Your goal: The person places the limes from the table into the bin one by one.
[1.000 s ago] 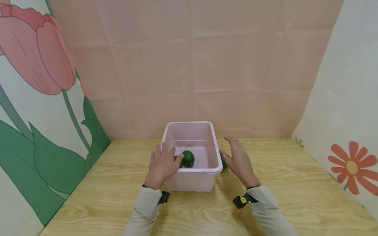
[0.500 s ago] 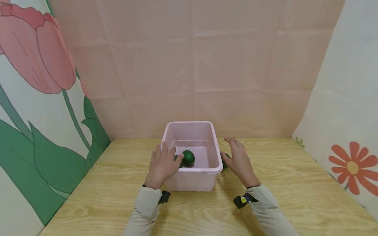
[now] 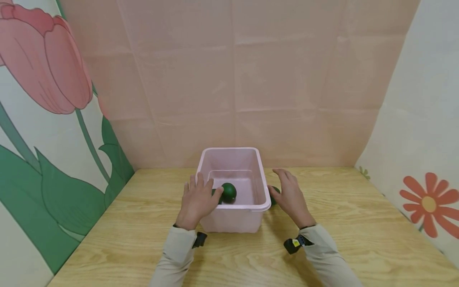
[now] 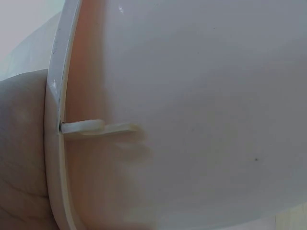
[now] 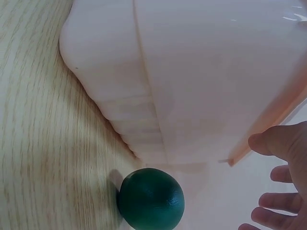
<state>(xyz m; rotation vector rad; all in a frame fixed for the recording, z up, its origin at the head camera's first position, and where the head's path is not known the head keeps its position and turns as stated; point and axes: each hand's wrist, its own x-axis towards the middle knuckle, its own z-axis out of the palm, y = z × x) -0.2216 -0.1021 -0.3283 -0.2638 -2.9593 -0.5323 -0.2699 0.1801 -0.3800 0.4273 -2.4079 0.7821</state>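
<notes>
A pale pink plastic bin stands on the table between my hands. My left hand lies over its near left corner with fingers spread and straight; in the left wrist view the hand presses against the rim. Inside the bin sits a smooth, dark green round fruit, with a second green thing mostly hidden behind my left thumb. My right hand hovers at the right rim, fingers relaxed, holding nothing. Below it, another dark green round fruit rests on the table outside the bin's right wall.
The light wood-grain table carries the bin near its back edge. Behind it hangs a creased pink backdrop. A tulip-printed panel bounds the left side and a flower-printed one the right.
</notes>
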